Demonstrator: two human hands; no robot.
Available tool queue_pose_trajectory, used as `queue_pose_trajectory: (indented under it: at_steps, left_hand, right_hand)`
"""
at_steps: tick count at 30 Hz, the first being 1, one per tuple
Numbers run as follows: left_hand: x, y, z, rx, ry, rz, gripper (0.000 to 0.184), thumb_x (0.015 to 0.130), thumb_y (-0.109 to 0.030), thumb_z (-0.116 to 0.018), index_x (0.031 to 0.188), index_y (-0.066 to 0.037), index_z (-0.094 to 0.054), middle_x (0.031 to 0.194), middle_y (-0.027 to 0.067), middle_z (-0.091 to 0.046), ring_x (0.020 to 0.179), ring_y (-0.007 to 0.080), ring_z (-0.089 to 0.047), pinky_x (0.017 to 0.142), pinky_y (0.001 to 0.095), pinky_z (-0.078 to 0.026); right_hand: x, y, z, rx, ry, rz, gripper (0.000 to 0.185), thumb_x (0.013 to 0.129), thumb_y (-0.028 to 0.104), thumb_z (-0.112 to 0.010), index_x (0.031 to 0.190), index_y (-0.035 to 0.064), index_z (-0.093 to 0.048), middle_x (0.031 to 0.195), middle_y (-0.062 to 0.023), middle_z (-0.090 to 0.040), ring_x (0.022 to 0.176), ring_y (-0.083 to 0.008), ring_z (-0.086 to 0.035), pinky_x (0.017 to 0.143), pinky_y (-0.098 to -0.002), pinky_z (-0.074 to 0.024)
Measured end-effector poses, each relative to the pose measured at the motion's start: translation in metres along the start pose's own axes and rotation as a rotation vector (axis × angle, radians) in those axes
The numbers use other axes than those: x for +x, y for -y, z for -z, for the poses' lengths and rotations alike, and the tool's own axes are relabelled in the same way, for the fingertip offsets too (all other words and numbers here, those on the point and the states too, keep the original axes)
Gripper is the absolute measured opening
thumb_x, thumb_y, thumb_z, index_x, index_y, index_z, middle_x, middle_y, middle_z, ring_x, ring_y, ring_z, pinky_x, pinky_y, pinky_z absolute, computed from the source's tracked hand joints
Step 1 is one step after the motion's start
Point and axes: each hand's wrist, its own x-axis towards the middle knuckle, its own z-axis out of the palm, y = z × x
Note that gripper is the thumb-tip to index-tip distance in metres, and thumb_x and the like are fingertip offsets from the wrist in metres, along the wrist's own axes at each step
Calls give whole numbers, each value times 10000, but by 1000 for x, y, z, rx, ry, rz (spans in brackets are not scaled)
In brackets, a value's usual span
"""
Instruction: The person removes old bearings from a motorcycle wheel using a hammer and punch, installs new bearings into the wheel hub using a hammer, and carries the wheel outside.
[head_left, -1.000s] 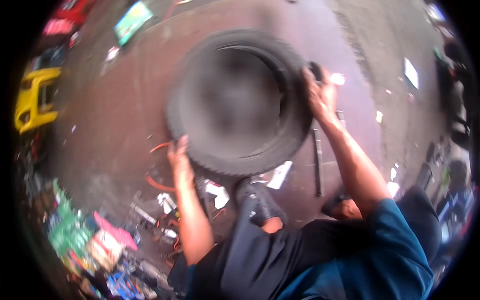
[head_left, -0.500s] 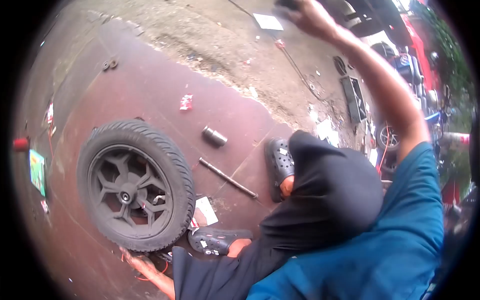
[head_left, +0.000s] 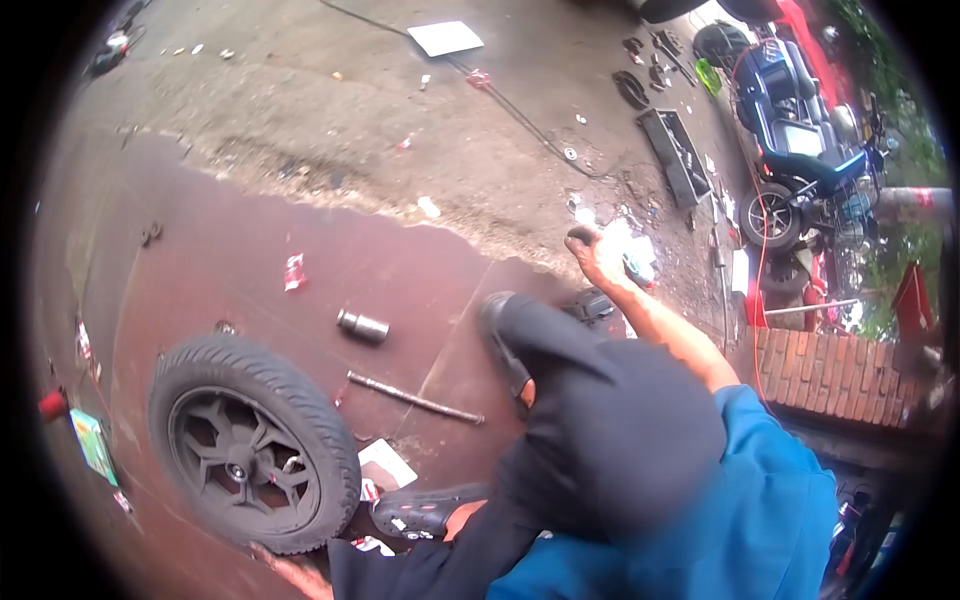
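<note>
A motorcycle wheel (head_left: 335, 490) with a treaded tyre and dark spoked rim is at lower left. At its lower edge my left hand (head_left: 290, 572) grips the tyre, with the fingers partly hidden by it. Out past my bent knee, my right hand (head_left: 597, 258) is raised over the ground near some white litter. Its fingers look curled, with a dark patch at their tips; whatever they hold is too small to make out. A metal socket (head_left: 363, 327) and a steel rod (head_left: 415, 397) lie to the right of the wheel.
White paper (head_left: 386, 464) lies between wheel and shoe (head_left: 425, 512). A red wrapper (head_left: 294, 272) and a green box (head_left: 93, 447) are on the floor. Farther off are a long metal tray (head_left: 676, 160), a white sheet (head_left: 446, 39), a parked scooter (head_left: 800, 150) and a brick wall (head_left: 840, 375).
My right arm has come down from the top edge towards my knee. The view has shifted, bringing the scooter and brick wall into sight. My left hand stays at the tyre.
</note>
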Motion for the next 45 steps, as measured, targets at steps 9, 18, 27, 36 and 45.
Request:
queue_pose_trajectory:
  at_steps: [9, 18, 27, 36, 45]
  left_hand:
    - [-29, -114, -14, 1252, 5, -351, 486, 883, -311, -732, 1167, 75, -651, 1156, 224, -678, 1036, 328, -638, 956, 431, -478]
    - [-1, -200, -72, 1331, 284, -576, 464, 891, -172, -664, 1244, 99, -535, 1204, 234, -613, 1080, 314, -610, 962, 385, -474]
    - [-116, -199, -215, 1404, 490, -972, 516, 729, -82, -792, 1207, -18, -608, 1115, 174, -659, 1034, 362, -639, 912, 402, -510]
    - [-233, -179, -263, 1121, 1133, -796, 711, 815, -383, -767, 1338, 27, -514, 1191, 242, -647, 1064, 363, -657, 922, 416, -512]
    - [-201, -125, -139, 526, 1094, -375, 399, 856, -254, -669, 1106, 54, -627, 845, 189, -674, 792, 291, -661, 736, 393, -502]
  right_hand:
    - [123, -79, -5, -284, -157, -116, 425, 870, 179, -619, 1284, 86, -598, 1370, -191, -534, 1268, -388, -504, 1055, -448, -426]
    - [222, -125, -21, -392, 69, -151, 412, 865, 93, -502, 1266, 6, -539, 1312, -231, -551, 1232, -408, -534, 1038, -503, -443]
    - [189, -106, 7, -577, 103, 530, 173, 874, 126, -531, 1004, 37, -601, 952, -159, -648, 916, -373, -633, 783, -478, -520]
    - [43, 254, 69, 971, 809, 126, 309, 970, 290, -555, 1061, -6, -569, 839, -97, -650, 671, -197, -610, 634, -374, -515]
    - [-182, 429, -7, 960, 1546, 105, 258, 991, 225, -552, 1136, 13, -532, 1004, -133, -675, 923, -268, -678, 826, -415, -545]
